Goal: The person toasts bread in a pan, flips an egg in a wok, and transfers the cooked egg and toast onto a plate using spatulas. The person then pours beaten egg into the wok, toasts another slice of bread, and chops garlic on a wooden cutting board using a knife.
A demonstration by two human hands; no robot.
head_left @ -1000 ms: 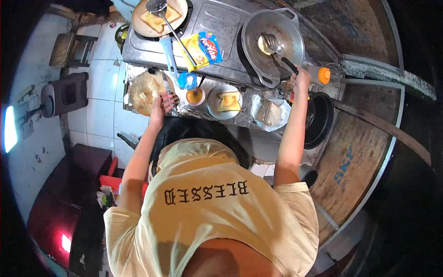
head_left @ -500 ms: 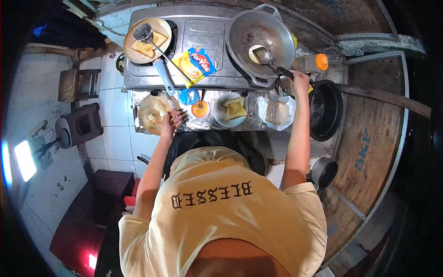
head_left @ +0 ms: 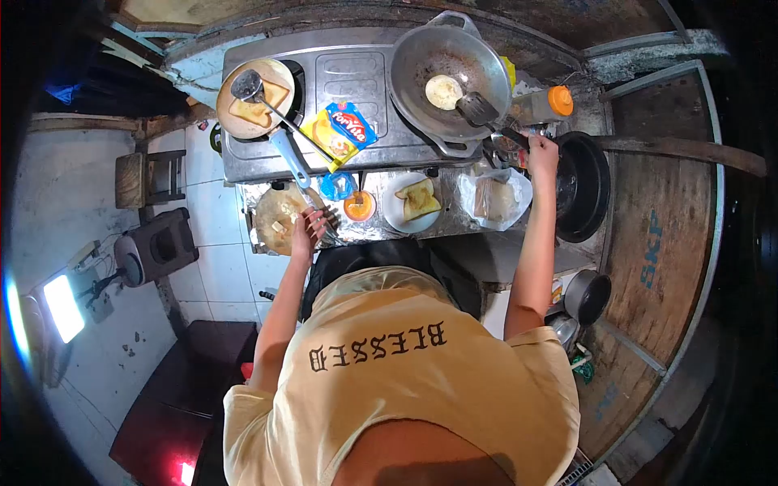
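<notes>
My right hand (head_left: 543, 155) is closed around the handle of a dark slotted spatula (head_left: 476, 108). The spatula's blade reaches into a large metal wok (head_left: 413, 89) on the stove, at the edge of a round fried egg (head_left: 444, 91). Down at the left, my left hand (head_left: 308, 232) hangs with fingers slightly curled and apart, holding nothing I can see. It is beside a round wooden board (head_left: 267, 235) with small pale pieces on it. A knife (head_left: 309, 197) lies close to its fingertips.
A pan (head_left: 235, 121) holds a bread slice (head_left: 271, 101) and a ladle (head_left: 247, 85). A yellow-and-blue packet (head_left: 340, 134) rests on the stove (head_left: 348, 73). In front stand an orange-filled cup (head_left: 359, 206), a plate (head_left: 393, 215) with toast, and bread in plastic (head_left: 494, 198). A black basin (head_left: 596, 186) is at right.
The spatula has drawn back from the egg, which now lies more fully exposed in the wok. My right hand has shifted slightly right and down. The whole view has tilted a little.
</notes>
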